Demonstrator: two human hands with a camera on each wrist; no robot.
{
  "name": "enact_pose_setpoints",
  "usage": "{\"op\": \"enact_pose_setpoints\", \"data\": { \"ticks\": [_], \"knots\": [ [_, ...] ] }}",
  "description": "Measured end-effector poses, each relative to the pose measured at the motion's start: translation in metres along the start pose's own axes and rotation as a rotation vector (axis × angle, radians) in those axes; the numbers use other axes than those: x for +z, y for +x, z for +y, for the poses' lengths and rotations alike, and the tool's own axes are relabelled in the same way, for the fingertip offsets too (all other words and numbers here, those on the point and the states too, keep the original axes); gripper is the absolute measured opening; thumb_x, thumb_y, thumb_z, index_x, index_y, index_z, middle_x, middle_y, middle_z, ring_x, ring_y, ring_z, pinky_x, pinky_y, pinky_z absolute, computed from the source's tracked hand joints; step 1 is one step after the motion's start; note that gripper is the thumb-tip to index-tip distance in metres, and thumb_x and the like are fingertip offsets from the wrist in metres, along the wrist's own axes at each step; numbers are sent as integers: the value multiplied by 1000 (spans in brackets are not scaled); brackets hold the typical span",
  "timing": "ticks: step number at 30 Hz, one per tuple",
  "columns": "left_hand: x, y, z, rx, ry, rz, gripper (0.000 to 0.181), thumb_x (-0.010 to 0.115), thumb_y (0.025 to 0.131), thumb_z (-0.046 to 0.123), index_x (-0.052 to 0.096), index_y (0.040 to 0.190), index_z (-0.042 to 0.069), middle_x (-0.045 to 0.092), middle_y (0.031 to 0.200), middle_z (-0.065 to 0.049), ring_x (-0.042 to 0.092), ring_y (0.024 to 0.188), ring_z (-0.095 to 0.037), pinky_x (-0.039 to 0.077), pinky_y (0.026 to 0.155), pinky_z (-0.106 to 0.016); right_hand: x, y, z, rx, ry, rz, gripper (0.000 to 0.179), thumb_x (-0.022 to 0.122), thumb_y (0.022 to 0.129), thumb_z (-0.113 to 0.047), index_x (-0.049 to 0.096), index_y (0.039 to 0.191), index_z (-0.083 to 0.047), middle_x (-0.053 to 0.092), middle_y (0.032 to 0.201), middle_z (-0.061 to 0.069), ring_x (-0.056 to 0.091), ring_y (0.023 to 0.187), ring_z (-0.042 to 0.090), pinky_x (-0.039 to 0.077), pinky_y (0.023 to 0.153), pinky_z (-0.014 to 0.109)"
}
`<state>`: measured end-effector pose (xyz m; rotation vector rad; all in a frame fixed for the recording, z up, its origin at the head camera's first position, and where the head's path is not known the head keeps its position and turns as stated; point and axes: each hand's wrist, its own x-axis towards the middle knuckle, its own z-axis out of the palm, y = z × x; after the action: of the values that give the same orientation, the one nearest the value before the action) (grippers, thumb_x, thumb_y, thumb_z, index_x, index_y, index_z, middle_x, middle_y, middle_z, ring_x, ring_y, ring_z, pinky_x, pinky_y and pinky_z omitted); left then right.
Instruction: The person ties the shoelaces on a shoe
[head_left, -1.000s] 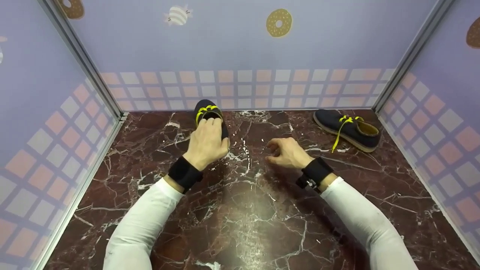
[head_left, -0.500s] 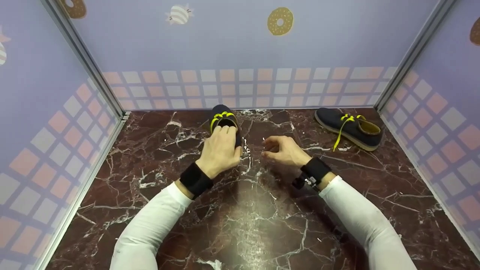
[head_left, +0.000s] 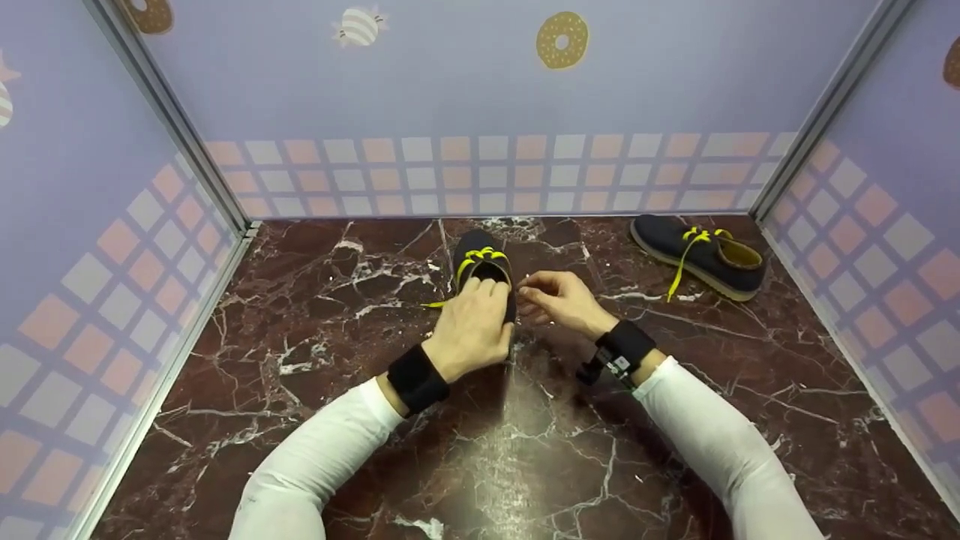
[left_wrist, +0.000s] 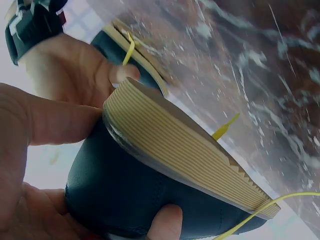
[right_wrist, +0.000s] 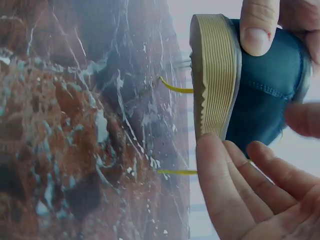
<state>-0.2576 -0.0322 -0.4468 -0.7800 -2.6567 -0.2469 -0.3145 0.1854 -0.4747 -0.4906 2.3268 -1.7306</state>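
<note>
A dark navy shoe [head_left: 474, 244] with yellow laces and a ridged cream sole [left_wrist: 170, 135] is in the middle of the head view, toe pointing to the back wall. My left hand [head_left: 470, 326] grips it by the heel, fingers in the opening; the thumb presses the heel's outside in the left wrist view. The sole shows raised over the floor. Just right of the shoe is my right hand [head_left: 564, 301], fingers loosely bent. Its fingertips overlap the sole and upper in the right wrist view. Loose yellow lace ends [right_wrist: 175, 89] hang from the shoe.
A matching shoe [head_left: 697, 259] lies at the back right, toe angled left, one lace end trailing on the floor. The dark red marbled floor [head_left: 360, 465] is bounded by a purple back wall [head_left: 450, 82] and side walls with checked bands.
My left hand has brought the shoe to the right and nearer to me. My right hand has shifted slightly left, its fingertips now beside the shoe. The other shoe stays put.
</note>
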Motion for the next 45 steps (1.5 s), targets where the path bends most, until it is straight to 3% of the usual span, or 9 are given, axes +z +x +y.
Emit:
{"op": "enact_pose_setpoints", "data": {
  "ticks": [7, 12, 16, 22, 31, 37, 42, 45],
  "knots": [
    [8, -8, 14, 28, 46, -31, 41, 84, 91, 28, 68, 119, 4, 74, 111, -12, 70, 104, -32, 67, 77, -47, 2, 1, 10, 37, 174, 20, 27, 60, 115, -15, 72, 113, 9, 84, 91, 10, 83, 78, 17, 71, 73, 39],
    [13, -16, 20, 30, 30, -82, 42, 85, 91, 29, 66, 118, 4, 73, 111, -12, 69, 104, -32, 68, 78, -46, 4, 2, 17, 92, 225, 43, 32, 61, 115, -19, 72, 111, 10, 80, 79, 1, 79, 71, 14, 70, 70, 34],
    [17, -23, 24, 39, 23, -113, 41, 86, 90, 30, 66, 115, 6, 74, 108, -11, 69, 100, -30, 67, 76, -44, 8, 1, 20, 119, 220, 51, 31, 63, 114, -22, 73, 106, 6, 77, 76, -1, 76, 64, 11, 67, 63, 30],
    [20, -31, 30, 60, 17, -173, 38, 86, 92, 32, 65, 113, 8, 74, 106, -9, 70, 97, -29, 66, 75, -44, 16, -5, 24, 205, 303, 67, 31, 65, 114, -30, 71, 95, -6, 72, 74, 0, 72, 59, 11, 66, 58, 30],
    [16, -39, 31, 163, -49, -278, 38, 87, 92, 31, 65, 114, 9, 78, 106, -9, 77, 97, -31, 67, 85, -47, 21, -15, 29, 317, 298, 40, 45, 68, 111, -42, 69, 83, -7, 67, 64, -2, 67, 50, 8, 61, 51, 27],
    [14, -41, 33, 198, -68, -325, 40, 87, 92, 32, 65, 117, 10, 79, 109, -9, 78, 100, -32, 67, 87, -48, 22, -18, 31, 350, 262, 30, 40, 70, 110, -40, 74, 84, -9, 69, 61, -3, 66, 47, 8, 59, 48, 25],
    [13, -43, 33, 219, -80, -299, 36, 85, 95, 33, 66, 113, 10, 78, 106, -8, 77, 97, -30, 66, 87, -45, 23, -18, 32, 338, 206, 43, 36, 74, 108, -40, 77, 87, -10, 69, 61, -5, 65, 47, 7, 58, 47, 23],
    [12, -42, 27, 230, -168, -264, 30, 81, 100, 35, 68, 111, 11, 76, 105, -6, 73, 96, -26, 64, 88, -43, 22, -18, 32, 342, 168, 56, 40, 76, 106, -43, 78, 85, -8, 70, 60, -4, 66, 48, 8, 58, 46, 24]
  ]
}}
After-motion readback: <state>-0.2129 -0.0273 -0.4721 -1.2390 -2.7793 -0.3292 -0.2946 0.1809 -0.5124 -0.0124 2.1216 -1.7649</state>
